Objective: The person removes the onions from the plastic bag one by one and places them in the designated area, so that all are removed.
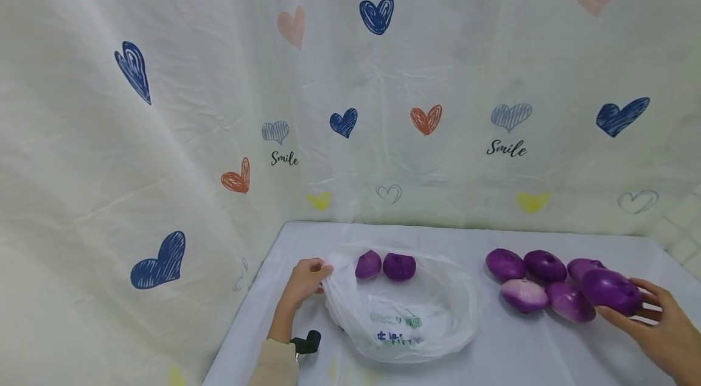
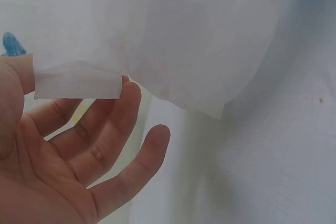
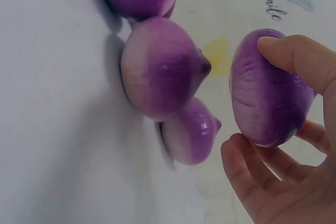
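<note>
My left hand (image 1: 308, 281) pinches the left rim of a white plastic bag (image 1: 460, 337), which lies with its mouth spread wide. In the left wrist view the bag's edge (image 2: 79, 82) passes between thumb and fingers. Two purple onions (image 1: 399, 267) sit inside at the back of the bag. At the far right, my right hand (image 1: 652, 319) grips a purple onion (image 1: 610, 291). The right wrist view shows this onion (image 3: 268, 93) between thumb and fingertips, raised off the table. Several more onions (image 1: 524, 295) lie grouped just left of that hand.
A white cloth covers the table (image 1: 515, 349). Behind it hangs a pale curtain (image 1: 449, 57) printed with hearts, and the curtain also runs along the left side. A black wrist device (image 1: 308, 342) sits on my left wrist, by the beige sleeve (image 1: 276, 364).
</note>
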{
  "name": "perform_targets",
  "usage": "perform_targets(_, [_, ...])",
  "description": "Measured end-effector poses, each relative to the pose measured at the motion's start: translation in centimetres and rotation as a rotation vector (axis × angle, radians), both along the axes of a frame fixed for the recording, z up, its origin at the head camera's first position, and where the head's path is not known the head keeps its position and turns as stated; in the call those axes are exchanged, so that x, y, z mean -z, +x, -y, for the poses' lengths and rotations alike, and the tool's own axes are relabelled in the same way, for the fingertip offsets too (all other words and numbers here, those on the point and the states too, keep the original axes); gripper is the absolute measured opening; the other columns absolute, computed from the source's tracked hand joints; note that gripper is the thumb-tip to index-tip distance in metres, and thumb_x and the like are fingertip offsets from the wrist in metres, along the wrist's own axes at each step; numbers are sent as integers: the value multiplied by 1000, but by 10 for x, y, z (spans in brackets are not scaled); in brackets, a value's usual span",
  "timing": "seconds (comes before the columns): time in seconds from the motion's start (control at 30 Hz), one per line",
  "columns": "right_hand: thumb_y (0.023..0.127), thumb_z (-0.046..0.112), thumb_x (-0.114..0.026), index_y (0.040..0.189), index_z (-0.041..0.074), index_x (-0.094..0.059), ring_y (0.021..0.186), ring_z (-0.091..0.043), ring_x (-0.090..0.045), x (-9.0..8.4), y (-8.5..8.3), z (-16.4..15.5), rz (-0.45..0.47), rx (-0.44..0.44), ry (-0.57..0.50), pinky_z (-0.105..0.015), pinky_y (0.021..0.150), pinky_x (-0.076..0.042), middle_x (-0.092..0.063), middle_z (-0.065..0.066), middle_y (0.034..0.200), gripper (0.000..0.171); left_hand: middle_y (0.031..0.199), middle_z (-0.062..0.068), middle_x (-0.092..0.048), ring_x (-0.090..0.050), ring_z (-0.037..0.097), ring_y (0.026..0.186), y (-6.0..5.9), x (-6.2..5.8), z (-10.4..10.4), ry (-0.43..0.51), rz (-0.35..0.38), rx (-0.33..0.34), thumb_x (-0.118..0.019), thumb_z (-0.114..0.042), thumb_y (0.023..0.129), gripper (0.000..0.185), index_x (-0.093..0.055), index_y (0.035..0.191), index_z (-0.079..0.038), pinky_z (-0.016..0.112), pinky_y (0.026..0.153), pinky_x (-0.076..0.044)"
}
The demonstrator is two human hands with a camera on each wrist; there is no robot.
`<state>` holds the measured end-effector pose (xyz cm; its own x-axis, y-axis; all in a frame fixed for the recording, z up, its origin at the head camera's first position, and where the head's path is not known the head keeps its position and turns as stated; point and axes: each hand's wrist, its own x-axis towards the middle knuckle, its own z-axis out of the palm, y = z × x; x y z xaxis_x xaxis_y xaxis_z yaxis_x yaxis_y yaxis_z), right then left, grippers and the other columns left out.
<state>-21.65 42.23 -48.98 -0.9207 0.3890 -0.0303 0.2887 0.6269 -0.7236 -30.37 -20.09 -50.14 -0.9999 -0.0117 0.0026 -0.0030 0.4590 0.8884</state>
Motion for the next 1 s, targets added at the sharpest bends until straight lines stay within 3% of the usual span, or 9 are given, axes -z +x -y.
perform_targets(0.13, [92,46,-75,160,-4,-3,119,-65,-40,5,2,-8,-28,15,-16,-23,56,-47,-20,-49,148,111,88,6,-68,-63,17,77,0,0,1,4,-2,2,-69,-32,97,26,-70,96,-6,34,67,-60])
perform_targets(0.27, [93,44,-74,160,-3,-3,119,-65,-40,10,2,-14,-39,25,-27,-27,58,-45,-21,-49,146,109,87,5,-68,-63,17,77,-1,0,1,5,-8,8,-68,-32,98,26,-70,95,-6,34,66,-60])
perform_targets(0.37, [93,45,-73,161,-1,-3,120,-64,-40,15,1,-19,-20,38,-37,-41,65,-47,-21,-48,148,108,87,4,-68,-63,16,77,-1,1,1,4,-4,7,-68,-32,98,25,-70,95,-7,33,66,-59])
perform_targets(0.63, [93,43,-74,161,-2,-2,118,-64,-41,30,-3,-33,-13,25,-57,-14,52,-36,-20,-50,146,108,87,5,-68,-63,16,77,-3,2,2,5,-1,5,-69,-32,98,25,-71,96,-7,32,65,-59])
perform_targets(0.77, [93,43,-74,160,-3,0,119,-64,-41,36,-5,-39,37,27,-69,-37,72,-52,-18,-50,147,109,87,5,-69,-63,16,77,-3,2,2,7,-1,5,-69,-31,98,25,-71,95,-7,32,65,-59])
perform_targets(0.87, [93,45,-73,159,-3,2,121,-65,-39,40,-5,-44,74,16,-67,-60,82,-47,-16,-51,147,111,87,5,-69,-63,17,76,-3,3,1,11,1,4,-68,-31,98,24,-71,95,-7,32,65,-59])
perform_targets(1.0, [92,46,-74,159,-4,2,120,-67,-39,45,-6,-49,87,-18,-46,-63,85,-46,-17,-52,144,113,88,5,-69,-63,16,76,-2,3,1,10,1,3,-69,-33,98,25,-71,96,-7,32,66,-59])
